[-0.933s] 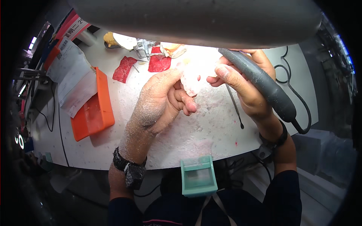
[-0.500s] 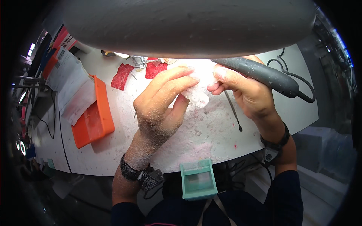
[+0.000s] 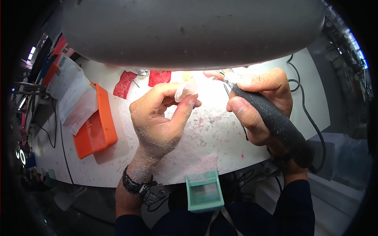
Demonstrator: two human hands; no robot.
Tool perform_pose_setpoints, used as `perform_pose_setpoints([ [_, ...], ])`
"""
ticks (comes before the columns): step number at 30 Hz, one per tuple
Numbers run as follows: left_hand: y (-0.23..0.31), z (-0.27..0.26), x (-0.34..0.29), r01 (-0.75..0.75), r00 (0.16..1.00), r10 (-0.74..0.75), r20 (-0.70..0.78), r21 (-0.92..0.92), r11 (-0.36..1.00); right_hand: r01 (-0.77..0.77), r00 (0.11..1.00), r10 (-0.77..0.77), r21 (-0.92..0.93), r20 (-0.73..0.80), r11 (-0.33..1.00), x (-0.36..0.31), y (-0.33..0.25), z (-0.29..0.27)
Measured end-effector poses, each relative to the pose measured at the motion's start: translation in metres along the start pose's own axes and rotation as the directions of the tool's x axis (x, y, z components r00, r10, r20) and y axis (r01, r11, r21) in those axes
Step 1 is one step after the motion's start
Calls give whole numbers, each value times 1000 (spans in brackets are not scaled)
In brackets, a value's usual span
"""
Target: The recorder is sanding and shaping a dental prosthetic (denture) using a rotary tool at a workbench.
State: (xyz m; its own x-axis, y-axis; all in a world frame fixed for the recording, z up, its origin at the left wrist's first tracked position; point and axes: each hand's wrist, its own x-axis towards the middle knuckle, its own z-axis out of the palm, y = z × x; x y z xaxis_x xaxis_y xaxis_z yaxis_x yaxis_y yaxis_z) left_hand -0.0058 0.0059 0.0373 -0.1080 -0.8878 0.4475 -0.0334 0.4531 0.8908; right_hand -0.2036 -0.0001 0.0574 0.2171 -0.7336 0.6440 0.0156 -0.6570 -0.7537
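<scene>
My left hand [image 3: 157,118], dusted with white powder, pinches a small, translucent whitish piece [image 3: 185,91] between thumb and fingers under the bright light. The piece's exact shape is washed out by glare. In my right hand [image 3: 250,118] is a dark grey, pen-like rotary handpiece [image 3: 269,116], its cord leaving the near end. Its front end points up and left, apart from the piece; the tip is lost in the glare. Most of a thin dark rod on the table is hidden behind my right hand.
A large grey hood [image 3: 193,35] hangs low over the far side. Powder covers the white table [image 3: 204,145]. At left stand an orange tray [image 3: 111,129] and papers [image 3: 75,94]. Red patches [image 3: 124,84] lie beyond my left hand. A green bin [image 3: 204,194] sits at the front edge.
The handpiece has swung round in my right hand, its cord end now toward me at lower right. My left hand has turned and carried the whitish piece up and left.
</scene>
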Motion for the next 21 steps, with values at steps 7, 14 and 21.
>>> perform_pose_setpoints([
  [7,3,0,-1,58,998,-57,-7,10,998,258,966,-251,-135,64,957,-5,12,8],
  [14,5,7,-1,-36,998,37,-44,10,999,419,904,-387,-202,179,885,3,8,12],
  [21,3,1,-2,-43,998,45,-36,37,998,303,953,-302,-113,24,946,-3,18,18],
])
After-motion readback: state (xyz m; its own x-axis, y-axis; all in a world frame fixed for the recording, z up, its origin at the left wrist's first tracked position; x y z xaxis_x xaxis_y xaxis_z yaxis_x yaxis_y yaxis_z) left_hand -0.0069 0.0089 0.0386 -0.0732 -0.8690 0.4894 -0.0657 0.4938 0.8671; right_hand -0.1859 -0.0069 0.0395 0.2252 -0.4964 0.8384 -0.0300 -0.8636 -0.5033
